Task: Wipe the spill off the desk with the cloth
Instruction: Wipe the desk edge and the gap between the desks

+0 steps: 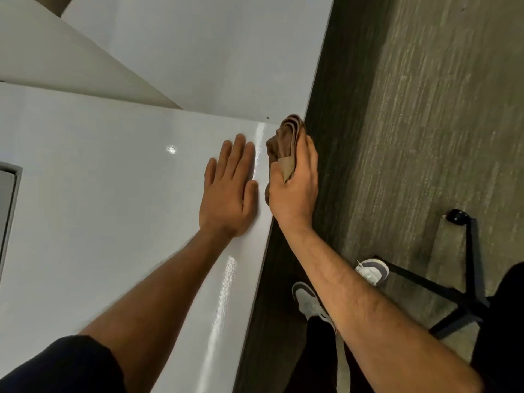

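Light's coming from overhead, fairly even, a bit dim w/ a warm-greenish cast. My desk (113, 222) is glossy: one small hot glare spot (171, 150) and a long bright streak (226, 293) running along near the edge. My left hand (226, 188) sits in shade, darker than my right hand (295, 191). Wide-angle lens bends straight edges, esp. toward corners. Overall soft; carpet (425, 137) texture smeared.
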